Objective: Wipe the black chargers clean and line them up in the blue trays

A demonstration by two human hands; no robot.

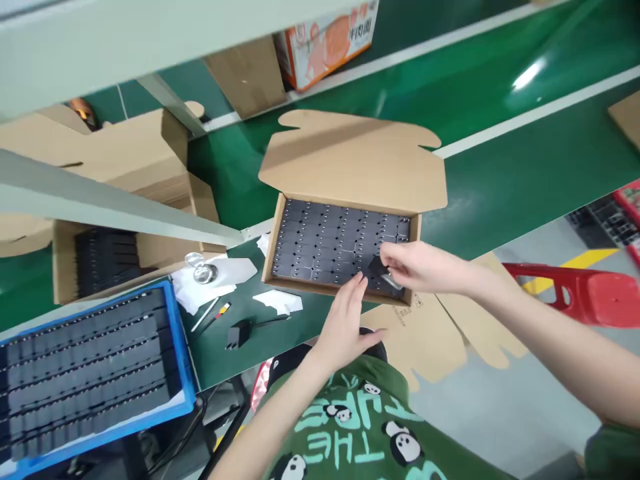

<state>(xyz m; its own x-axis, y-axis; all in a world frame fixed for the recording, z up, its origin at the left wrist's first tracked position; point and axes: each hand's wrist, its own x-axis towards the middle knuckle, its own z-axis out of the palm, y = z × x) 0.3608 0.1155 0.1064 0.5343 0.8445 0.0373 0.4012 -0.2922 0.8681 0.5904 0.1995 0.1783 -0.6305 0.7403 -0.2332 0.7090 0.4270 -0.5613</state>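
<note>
An open cardboard box (350, 157) sits on the green table, packed with rows of small black parts (325, 243). My right hand (425, 267) hovers over the box's near right corner and pinches one black part (377, 267) between its fingers. My left hand (345, 323) rests flat against the box's near wall, fingers together, holding nothing.
A blue tray (183, 360) full of the same black parts lies at the left. Behind it stands another cardboard box (63, 260) with black parts. White papers, a pen, a black tool (237, 332) and a shiny round object (204, 272) lie between. A red stool (585, 293) is at the right.
</note>
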